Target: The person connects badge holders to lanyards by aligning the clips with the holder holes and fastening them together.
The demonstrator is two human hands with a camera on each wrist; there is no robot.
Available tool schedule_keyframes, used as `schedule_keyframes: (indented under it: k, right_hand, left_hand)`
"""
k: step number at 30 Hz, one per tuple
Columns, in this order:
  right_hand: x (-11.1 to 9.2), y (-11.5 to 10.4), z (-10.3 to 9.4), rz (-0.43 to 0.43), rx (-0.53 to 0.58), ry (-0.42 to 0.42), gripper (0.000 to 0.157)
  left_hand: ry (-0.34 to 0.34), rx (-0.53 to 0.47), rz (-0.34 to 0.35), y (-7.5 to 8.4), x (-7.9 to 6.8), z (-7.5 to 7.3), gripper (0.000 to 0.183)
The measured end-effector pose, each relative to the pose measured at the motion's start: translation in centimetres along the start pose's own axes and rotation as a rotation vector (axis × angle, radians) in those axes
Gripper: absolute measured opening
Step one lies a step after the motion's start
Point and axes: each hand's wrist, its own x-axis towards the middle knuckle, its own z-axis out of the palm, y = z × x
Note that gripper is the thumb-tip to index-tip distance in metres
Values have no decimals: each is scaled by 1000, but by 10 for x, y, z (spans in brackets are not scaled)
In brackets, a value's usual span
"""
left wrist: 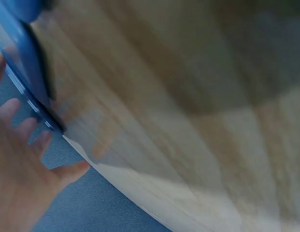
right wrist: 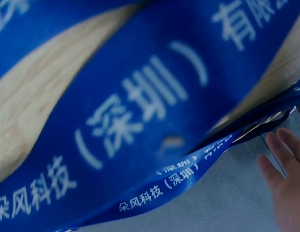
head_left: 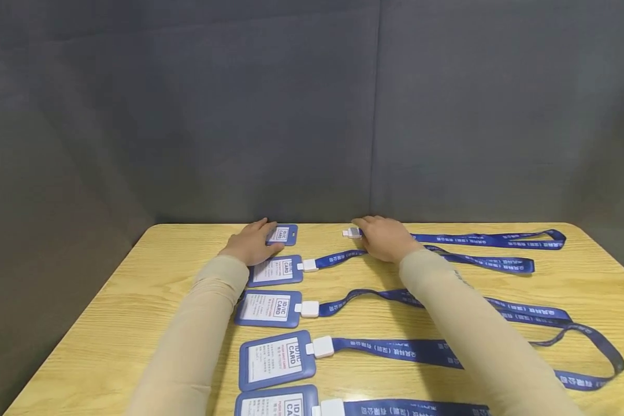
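At the table's far edge, my left hand rests at the left end of a blue card holder, its thumb along the near edge. The left wrist view shows that hand with extended fingers beside the holder's blue rim. My right hand lies over a blue lanyard, just right of its white clip. In the right wrist view some fingers look extended beside the blue strap; thumb contact is hidden. A gap separates this clip from the far holder.
Several more card holders form a column toward me, each joined by a white clip to a blue lanyard running right. My sleeves cross above some of them. A dark grey cloth hangs behind the wooden table.
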Motion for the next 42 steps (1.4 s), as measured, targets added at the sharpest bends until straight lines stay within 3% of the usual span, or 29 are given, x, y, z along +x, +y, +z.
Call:
schedule_keyframes:
  k: [7,12,19,31,42]
  right_hand:
    - [-5,10,1,4,19,6,41]
    - [2,9,-2,-21,15,58,34]
    - [13,2,-4,21,-2,38,34]
    - [16,-5,-2,33,-6,11,30]
    - [18,-16,0,30,5,-8,28]
  left_hand:
    - [-21,-9,4,8,16,-9,76]
    - [-52,-9,-3,1,16,-20,78]
    - [-82,-13,29,-11,12,-32,79]
    - [-101,-12,22,-14,15,-29,72]
    - [-118,-74,27,-19,13,-23,69]
